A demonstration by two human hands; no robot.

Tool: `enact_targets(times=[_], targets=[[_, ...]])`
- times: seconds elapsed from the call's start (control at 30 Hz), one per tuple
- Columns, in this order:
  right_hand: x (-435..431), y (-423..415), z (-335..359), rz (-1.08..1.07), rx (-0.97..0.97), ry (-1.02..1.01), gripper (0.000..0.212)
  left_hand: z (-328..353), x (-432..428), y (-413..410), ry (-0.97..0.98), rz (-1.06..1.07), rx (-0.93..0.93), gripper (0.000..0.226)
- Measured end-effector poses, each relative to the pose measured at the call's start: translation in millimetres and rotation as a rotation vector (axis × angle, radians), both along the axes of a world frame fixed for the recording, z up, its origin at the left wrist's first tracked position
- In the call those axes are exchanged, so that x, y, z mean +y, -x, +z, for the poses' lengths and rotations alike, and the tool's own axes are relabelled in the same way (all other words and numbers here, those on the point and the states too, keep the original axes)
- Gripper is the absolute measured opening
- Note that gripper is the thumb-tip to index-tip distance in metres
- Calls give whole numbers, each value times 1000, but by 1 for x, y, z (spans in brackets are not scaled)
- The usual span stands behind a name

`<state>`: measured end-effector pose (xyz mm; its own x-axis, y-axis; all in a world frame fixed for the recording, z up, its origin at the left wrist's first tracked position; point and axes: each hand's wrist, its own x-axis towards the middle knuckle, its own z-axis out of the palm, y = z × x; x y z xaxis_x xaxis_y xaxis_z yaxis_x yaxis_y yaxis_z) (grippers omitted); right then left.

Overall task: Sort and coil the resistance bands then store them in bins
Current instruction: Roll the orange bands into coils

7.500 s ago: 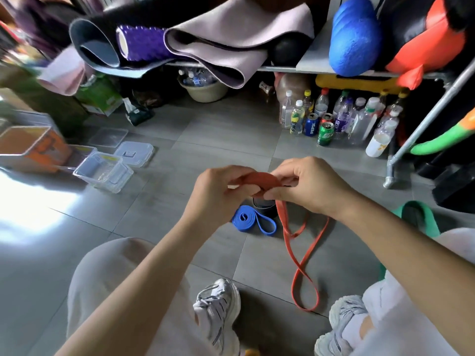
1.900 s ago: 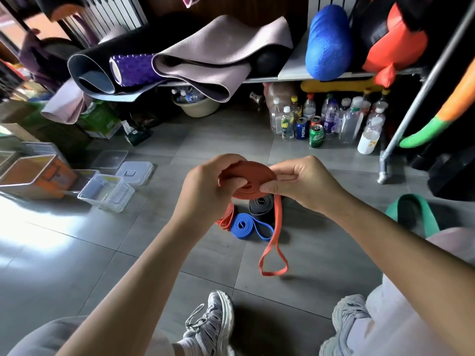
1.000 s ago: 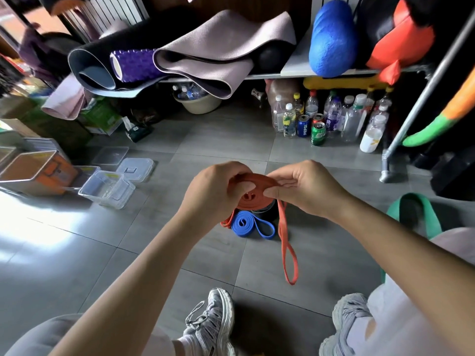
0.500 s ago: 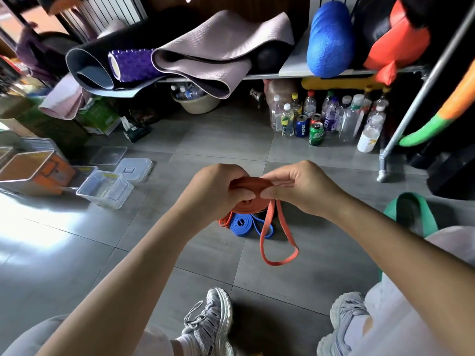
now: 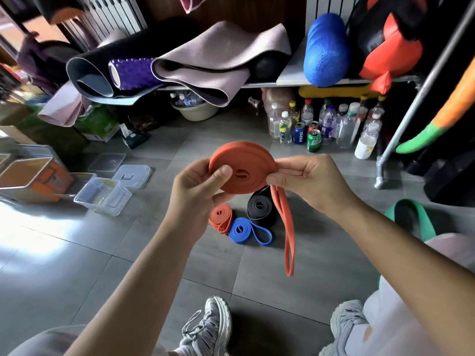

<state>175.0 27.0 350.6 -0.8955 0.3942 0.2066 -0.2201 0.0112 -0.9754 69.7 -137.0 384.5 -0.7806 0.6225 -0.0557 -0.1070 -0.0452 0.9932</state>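
An orange resistance band is wound into a flat coil held up over the floor, with a loose loop hanging from its right side. My left hand grips the coil's left side, thumb on its face. My right hand pinches the right edge where the tail leaves. On the tiles below lie three coiled bands: a small orange one, a blue one and a black one. A green band lies at my right knee.
Clear plastic bins and lids sit on the floor at left beside an orange box. Bottles and cans stand under a rack of yoga mats. A metal pole foot is at right. My shoes are below.
The coil has grown thicker and been tilted up to face me, and the hanging tail is shorter. The small orange, blue and black coils on the floor have come into full view.
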Motion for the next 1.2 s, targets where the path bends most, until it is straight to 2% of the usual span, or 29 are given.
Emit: enact_targets(times=[0.1, 0.17, 0.2, 0.27, 0.33, 0.43, 0.5, 0.6, 0.77, 0.83, 0.9, 0.97, 1.03, 1.1, 1.2], targets=[[-1, 1, -1, -13, 5, -23, 31, -8, 2, -6, -103, -29, -153, 31], [0, 2, -4, -34, -20, -46, 26, -11, 3, -6, -100, -53, -193, 31], [1, 2, -6, -44, -41, -63, 24, -12, 2, -5, -51, -53, -162, 28], [3, 3, -9, -56, -77, -108, 23, -11, 1, 2, 117, -10, 69, 18], [4, 3, -11, -54, -96, -177, 27, -8, 0, 8, 212, -9, 323, 28], [5, 2, -12, -32, -138, -228, 31, -1, 2, 12, 290, -76, 521, 29], [6, 1, -14, -31, -157, -243, 28, 0, 2, 13, 331, -83, 560, 26], [4, 0, -13, -22, -199, -292, 24, 2, 2, 12, 348, -134, 495, 21], [2, -3, -12, -7, -239, -317, 24, 2, 1, 8, 427, -173, 589, 14], [1, -3, -12, -9, -255, -325, 23, 4, 1, 8, 508, -163, 698, 14], [0, -3, -13, -5, -281, -350, 23, 7, 2, 5, 687, -191, 875, 16], [-2, -2, -14, 10, -306, -364, 21, 10, 3, -2, 874, -260, 1049, 26], [-5, -1, -13, 38, -307, -372, 20, 10, 7, -10, 969, -328, 1146, 37], [-7, 0, -14, 49, -304, -402, 18, 9, 11, -14, 982, -354, 1160, 33], [-6, 0, -14, 37, -287, -373, 20, 7, 14, -11, 924, -322, 1088, 21]])
